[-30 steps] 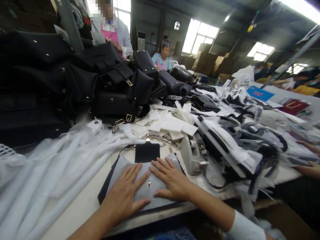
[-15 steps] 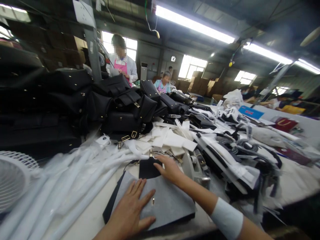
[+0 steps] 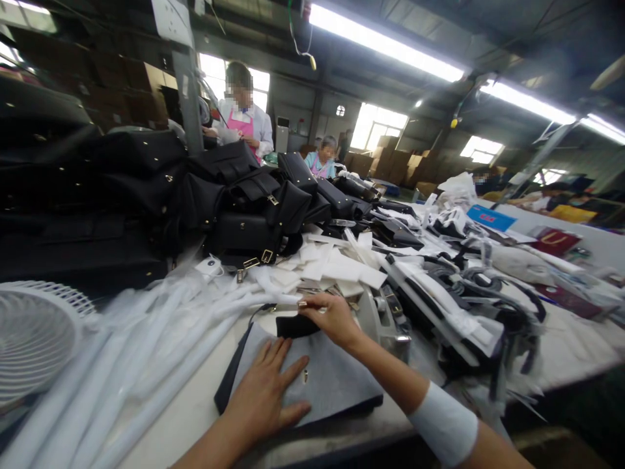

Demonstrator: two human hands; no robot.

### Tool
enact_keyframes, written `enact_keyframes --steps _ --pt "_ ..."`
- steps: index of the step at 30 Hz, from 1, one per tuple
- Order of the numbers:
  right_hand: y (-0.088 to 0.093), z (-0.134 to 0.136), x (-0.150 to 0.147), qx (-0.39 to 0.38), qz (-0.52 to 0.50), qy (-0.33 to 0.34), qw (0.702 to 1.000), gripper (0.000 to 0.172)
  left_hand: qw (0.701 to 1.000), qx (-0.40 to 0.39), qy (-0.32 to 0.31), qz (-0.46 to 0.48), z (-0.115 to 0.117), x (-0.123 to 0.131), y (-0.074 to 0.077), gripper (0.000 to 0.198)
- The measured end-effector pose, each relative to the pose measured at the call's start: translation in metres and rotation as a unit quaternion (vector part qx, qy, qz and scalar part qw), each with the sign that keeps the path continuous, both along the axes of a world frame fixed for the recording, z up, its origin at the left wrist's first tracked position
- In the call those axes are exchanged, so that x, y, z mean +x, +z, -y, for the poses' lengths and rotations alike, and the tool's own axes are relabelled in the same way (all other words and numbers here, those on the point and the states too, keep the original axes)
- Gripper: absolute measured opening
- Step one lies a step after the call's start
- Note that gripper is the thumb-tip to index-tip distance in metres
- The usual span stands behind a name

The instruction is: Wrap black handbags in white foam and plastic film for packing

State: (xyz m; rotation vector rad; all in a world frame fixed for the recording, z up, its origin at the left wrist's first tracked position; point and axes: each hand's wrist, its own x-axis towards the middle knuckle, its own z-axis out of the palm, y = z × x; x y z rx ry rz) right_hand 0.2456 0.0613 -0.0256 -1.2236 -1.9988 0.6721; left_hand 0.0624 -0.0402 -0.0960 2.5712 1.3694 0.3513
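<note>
Grey sheet [image 3: 342,381] matt, smooth; clasp [image 3: 305,376] shiny metal; black bags [image 3: 244,229] leather-like; fan guard [image 3: 36,335] plastic.

- My left hand [image 3: 268,389] lies on the bag [image 3: 339,376]
- Fan [image 3: 36,342] at its nine o'clock
- Piled bags [image 3: 239,228], eleven
- Loose sheets [image 3: 329,265], one
- Tape dispenser [image 3: 372,320], two

fan [image 3: 36,339]: white, kinda cut off by the left edge
black bags [image 3: 239,231]: big ol' heap, back left, gold-toned hardware all over
white tubes [image 3: 161,365]: long bundle on the desk [image 3: 566,345], just beside the fan
white sheets [image 3: 332,264]: messy pile in front of the heap
blue box [image 3: 491,217]: back right, red patch on it
red bag [image 3: 556,242]: near that box
people: one in a pink apron [image 3: 240,124] behind the heap, another in a light blue top [image 3: 311,161] farther back
ceiling: tube lights [image 3: 385,42], all lit
</note>
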Motion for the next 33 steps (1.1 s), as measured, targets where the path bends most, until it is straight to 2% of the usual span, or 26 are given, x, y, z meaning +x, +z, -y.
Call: enact_keyframes --steps 2,4,8,14,18,23,26,29,33 --pt "0.001 0.033 0.010 0.035 -0.004 0.035 0.999 0.014 1.000 0.024 -0.005 0.006 0.000 0.000 -0.002 0.072" --pt "-0.007 0.060 0.019 0.087 -0.003 0.079 0.993 0.018 0.998 0.051 -0.015 0.020 0.001 -0.001 -0.003 0.072" --pt "-0.033 0.086 0.030 0.159 -0.004 0.125 0.979 0.021 0.996 0.070 -0.032 0.041 0.002 -0.001 0.000 0.073" --pt "-0.056 0.091 0.034 0.170 0.029 0.169 0.970 0.024 0.997 0.066 -0.006 0.035 0.007 0.003 0.003 0.061" --pt "-0.064 0.093 0.037 0.154 0.016 0.159 0.975 0.027 0.997 0.072 -0.009 0.017 0.007 0.001 -0.001 0.064" --pt "-0.058 0.097 0.037 0.085 -0.003 0.139 0.987 0.024 0.990 0.134 -0.018 0.033 0.009 -0.003 -0.008 0.067" --pt "-0.053 0.096 0.035 0.039 0.003 0.129 0.991 0.019 0.984 0.168 -0.019 0.050 0.015 -0.005 -0.011 0.062" --pt "-0.053 0.093 0.033 0.025 0.027 0.124 0.992 0.020 0.979 0.198 -0.004 0.058 0.020 -0.006 -0.013 0.055" --pt "-0.057 0.089 0.033 0.010 0.067 0.128 0.989 0.025 0.984 0.162 -0.028 0.071 0.021 -0.006 -0.010 0.051"
